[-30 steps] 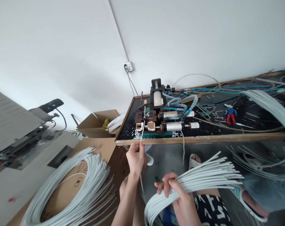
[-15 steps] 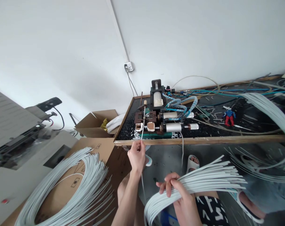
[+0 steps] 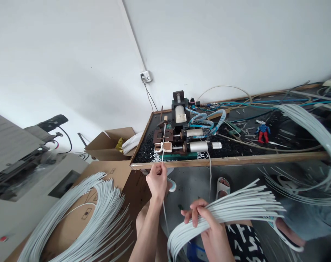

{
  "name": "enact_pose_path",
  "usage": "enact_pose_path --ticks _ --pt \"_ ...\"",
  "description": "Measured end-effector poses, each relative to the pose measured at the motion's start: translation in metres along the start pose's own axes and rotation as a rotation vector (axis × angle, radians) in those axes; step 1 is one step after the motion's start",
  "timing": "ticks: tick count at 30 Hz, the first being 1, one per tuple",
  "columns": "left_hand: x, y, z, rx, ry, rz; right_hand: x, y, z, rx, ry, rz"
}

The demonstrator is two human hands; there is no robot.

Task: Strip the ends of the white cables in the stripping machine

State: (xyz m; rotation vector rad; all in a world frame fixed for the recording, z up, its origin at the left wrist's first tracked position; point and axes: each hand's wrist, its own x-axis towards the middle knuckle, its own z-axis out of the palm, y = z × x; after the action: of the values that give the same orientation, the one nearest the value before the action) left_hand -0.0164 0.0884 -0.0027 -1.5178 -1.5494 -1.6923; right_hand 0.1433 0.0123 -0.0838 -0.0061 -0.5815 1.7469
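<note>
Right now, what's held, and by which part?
Left fingers pinch one wire near its clamped end; right fingers hold the wire bundle behind its fanned ends.

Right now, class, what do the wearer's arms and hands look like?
The left hand and right hand are bare: no gloves, no rings visible on the fingers. The left forearm shows no sleeve or watch; little beyond the right wrist is in frame.

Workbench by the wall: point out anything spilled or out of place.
A red-and-blue toy figure looks out of place among machinery parts. White bits litter the bench beside the machine, as if spilled.
</note>
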Motion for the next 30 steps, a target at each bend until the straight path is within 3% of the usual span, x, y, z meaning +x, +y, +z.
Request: enact_pose_path --ticks 6,16,22,23,24,27,28,29,30 --pt "-0.001 0.000 0.000 -0.009 0.008 -0.019 0.000 0.001 -0.002 -0.002 0.016 -0.010" --pt "-0.002 0.006 -0.005 -0.228 -0.033 -0.101 0.004 0.007 -0.007 -0.043 -0.022 -0.063" --pt "-0.038 0.017 -0.044 -0.048 0.226 0.086 -0.001 0.011 -0.001 -0.107 -0.100 -0.034" --pt "-0.041 0.020 -0.050 -0.026 0.178 0.134 -0.001 0.011 0.002 -0.111 -0.116 -0.025" --pt "-0.042 0.023 -0.054 -0.011 0.041 0.200 -0.001 0.011 0.006 -0.116 -0.135 -0.020" --pt "-0.036 0.031 -0.054 0.020 -0.753 0.384 -0.002 0.009 0.014 -0.146 -0.228 0.014" --pt "-0.033 0.034 -0.052 0.028 -0.959 0.406 -0.002 0.008 0.015 -0.152 -0.259 0.020" --pt "-0.031 0.036 -0.049 0.029 -1.073 0.404 -0.003 0.007 0.016 -0.156 -0.287 0.029" --pt "-0.029 0.039 -0.048 0.020 -1.109 0.372 -0.004 0.006 0.017 -0.155 -0.303 0.042"
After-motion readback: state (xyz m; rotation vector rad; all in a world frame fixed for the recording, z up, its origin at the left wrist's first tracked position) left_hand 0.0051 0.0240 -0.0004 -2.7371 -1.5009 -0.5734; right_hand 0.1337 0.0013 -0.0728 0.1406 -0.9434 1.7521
